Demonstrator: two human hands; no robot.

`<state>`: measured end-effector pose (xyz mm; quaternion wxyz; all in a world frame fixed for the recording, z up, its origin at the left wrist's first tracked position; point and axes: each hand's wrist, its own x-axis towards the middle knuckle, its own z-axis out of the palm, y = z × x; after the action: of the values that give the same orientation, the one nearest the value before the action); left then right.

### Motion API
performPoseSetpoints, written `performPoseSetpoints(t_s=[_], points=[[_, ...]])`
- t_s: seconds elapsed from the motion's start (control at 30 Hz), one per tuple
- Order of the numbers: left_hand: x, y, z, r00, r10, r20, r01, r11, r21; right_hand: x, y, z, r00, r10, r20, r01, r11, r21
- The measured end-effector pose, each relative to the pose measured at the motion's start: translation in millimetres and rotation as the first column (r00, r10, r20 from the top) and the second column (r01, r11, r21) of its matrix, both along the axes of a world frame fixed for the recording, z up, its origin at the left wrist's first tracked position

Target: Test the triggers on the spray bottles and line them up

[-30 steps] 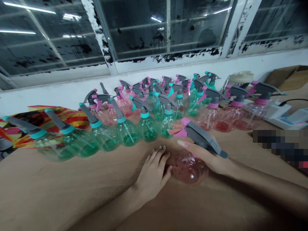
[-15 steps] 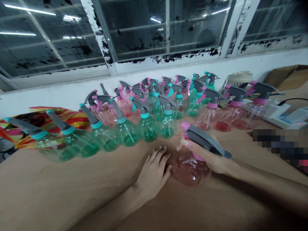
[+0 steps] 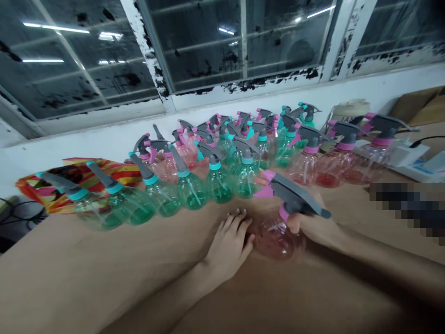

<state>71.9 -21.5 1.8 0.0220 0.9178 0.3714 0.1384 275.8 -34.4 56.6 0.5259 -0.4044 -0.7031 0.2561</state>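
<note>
A pink spray bottle (image 3: 276, 241) with a grey sprayer head and a pink trigger and collar stands on the tabletop in front of me. My right hand (image 3: 318, 227) grips it near the collar, the thumb on the near side, most of the fingers hidden behind the sprayer. The nozzle points up and left. My left hand (image 3: 227, 248) lies flat on the table, fingers stretched out, close to the bottle's left side; whether it touches the bottle I cannot tell. Beyond it stands a row of green spray bottles (image 3: 193, 195) with turquoise collars.
Several more pink spray bottles (image 3: 327, 171) and green ones crowd the back against the wall. A striped red and yellow bag (image 3: 118, 169) lies at the left. On the right are a white power strip (image 3: 415, 160), a pale container (image 3: 351, 109) and a cardboard box (image 3: 417, 109).
My right thumb has moved from beside the trigger down to the bottle's collar, and the pink trigger now shows. My left hand stays flat on the table. The view has shifted slightly.
</note>
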Motion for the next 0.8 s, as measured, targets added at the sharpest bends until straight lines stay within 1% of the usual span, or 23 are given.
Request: performPoseSetpoints(t_s=[0.17,0.3,0.43,0.5,0.57,0.7,0.8], points=[[0,0,-0.8,1.0,-0.007,0.009,0.007,1.0,0.008,-3,-13,-7.7,0.98,-0.173,0.093,0.172,0.985,0.023],[0,-1,-2.0,1.0,0.002,0.014,-0.003,1.0,0.028,4,-26,-17.3,0.953,-0.232,0.196,0.234,0.972,0.013],[1,-1,-0.9,1.0,0.002,0.009,-0.002,0.999,0.035,8,-36,-20.9,0.91,-0.325,0.258,0.322,0.945,0.054],[1,-1,-0.2,1.0,0.001,0.014,-0.002,0.999,0.038,9,-40,-19.9,0.887,-0.355,0.296,0.36,0.932,0.042],[2,-1,0.0,1.0,0.0,0.017,0.0,0.999,0.04,10,-43,-17.9,0.867,-0.37,0.333,0.393,0.92,-0.003],[1,-2,-0.2,1.0,0.0,0.028,-0.002,0.999,0.049,20,-42,-13.9,0.861,-0.368,0.351,0.427,0.898,-0.105],[0,-2,0.3,0.999,0.001,0.034,-0.003,0.998,0.06,36,-32,-12.0,0.846,-0.398,0.355,0.449,0.891,-0.072]])
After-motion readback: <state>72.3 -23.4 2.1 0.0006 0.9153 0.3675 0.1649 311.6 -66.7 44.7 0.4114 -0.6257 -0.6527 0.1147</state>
